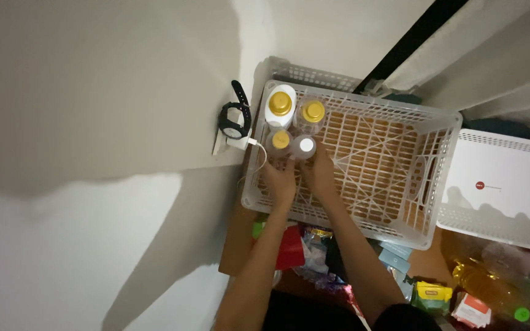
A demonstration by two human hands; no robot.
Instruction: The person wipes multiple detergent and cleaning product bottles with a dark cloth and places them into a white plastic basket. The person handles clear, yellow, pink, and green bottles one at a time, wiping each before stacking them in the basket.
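A white slatted plastic crate (400, 147) stands on the floor by a wall. Several bottles are grouped in its far left corner: a white bottle with a gold cap (280, 105), a clear one with a gold cap (313, 113), a smaller gold-capped one (280, 141) and a white-capped one (305, 147). My left hand (279, 179) reaches into the crate and touches the small gold-capped bottle. My right hand (320, 173) is closed around the white-capped bottle, which stands on the crate floor.
A black wristwatch (235, 116) and a white charger with cable (234, 144) sit at the wall left of the crate. A second white basket holding a white box (501, 181) is at right. Packets, a red item (291, 248) and oil bottles (492, 288) lie on the floor.
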